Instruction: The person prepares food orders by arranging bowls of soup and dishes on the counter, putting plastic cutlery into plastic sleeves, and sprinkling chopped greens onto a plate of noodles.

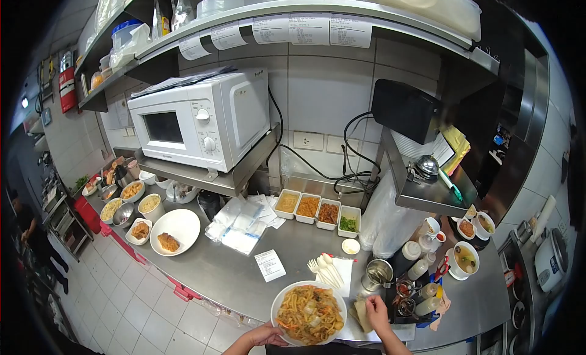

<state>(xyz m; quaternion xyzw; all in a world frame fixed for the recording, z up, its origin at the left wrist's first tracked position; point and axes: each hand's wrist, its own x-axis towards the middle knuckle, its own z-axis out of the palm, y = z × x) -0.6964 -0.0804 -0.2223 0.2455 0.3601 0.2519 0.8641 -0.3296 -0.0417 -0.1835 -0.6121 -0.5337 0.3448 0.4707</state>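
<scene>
My left hand (267,335) grips the lower left rim of a white plate (276,300) at the near edge of the counter. Stir-fried noodles (310,312) with vegetable strips are heaped on it. Just right of the plate, my right hand (377,310) pinches a folded beige cloth (364,318); whether it is fabric or paper is hard to tell. Above the plate, white plastic forks and spoons (326,271) lie on a white sheet. A metal cup (377,274) with utensils inside stands beyond my right hand.
Four-sided tubs of toppings (328,213) line the back wall. A printed receipt (270,265) lies mid-counter, with a white plate of fried food (189,236) to its left. Sauce bottles (418,269) and a soup bowl (466,261) crowd the right. A microwave (229,126) sits on a raised shelf.
</scene>
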